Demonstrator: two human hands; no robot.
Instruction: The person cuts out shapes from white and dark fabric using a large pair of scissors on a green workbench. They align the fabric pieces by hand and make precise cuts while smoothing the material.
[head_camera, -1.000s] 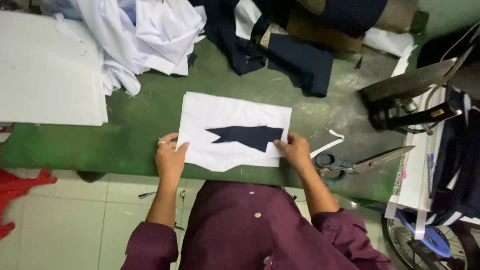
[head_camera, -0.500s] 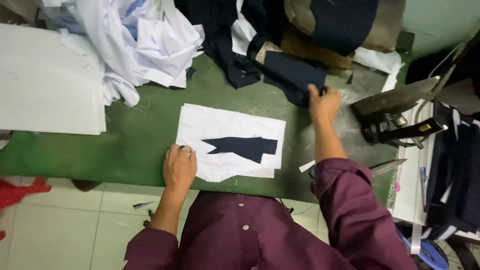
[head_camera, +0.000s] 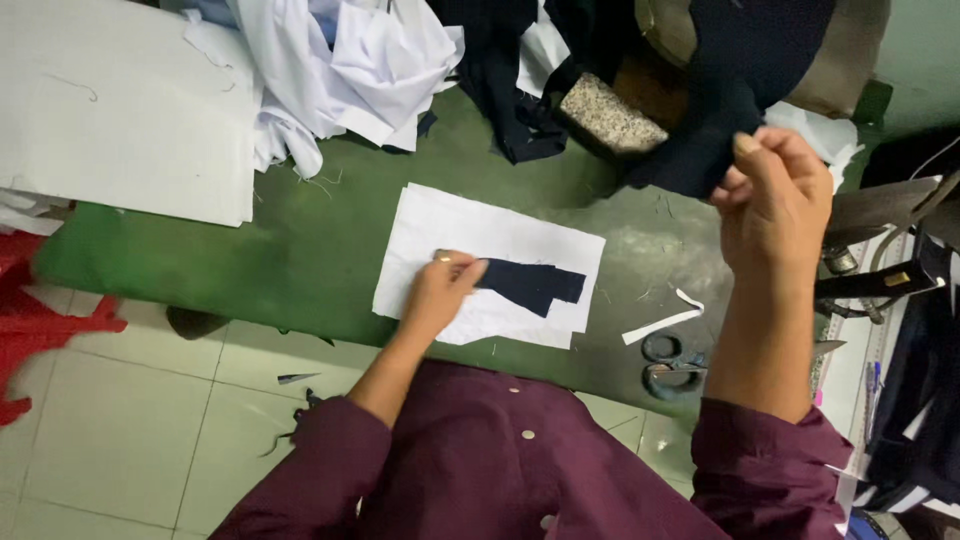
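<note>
Half a second ago the right hand (head_camera: 775, 200) was stretched out flat on a dark cloth at the far side of the green tabletop (head_camera: 300, 240); now it is raised off the surface with a dark navy garment (head_camera: 720, 90) pinched between thumb and fingers, the cloth hanging up and away from it. Where that cloth lay, a speckled grey block (head_camera: 610, 115) now shows. The left hand (head_camera: 440, 290) was pressing flat on the near left corner of the white paper sheet (head_camera: 450, 225); it has moved onto the left end of the small navy fabric piece (head_camera: 535, 285) and rests there with fingers curled down on it, covering that end.

The navy fabric piece lies flat in the middle of the white sheet, directly in front of the person's chest. Its left end is under the left hand; the right hand is well apart from it, up and to the right.

The piece's long axis runs left to right across the sheet, roughly along the tabletop's near edge and tilted slightly downward to the right. Its free end points right, toward a white strip (head_camera: 660, 325) and the scissors (head_camera: 670, 365) near the edge.
</note>
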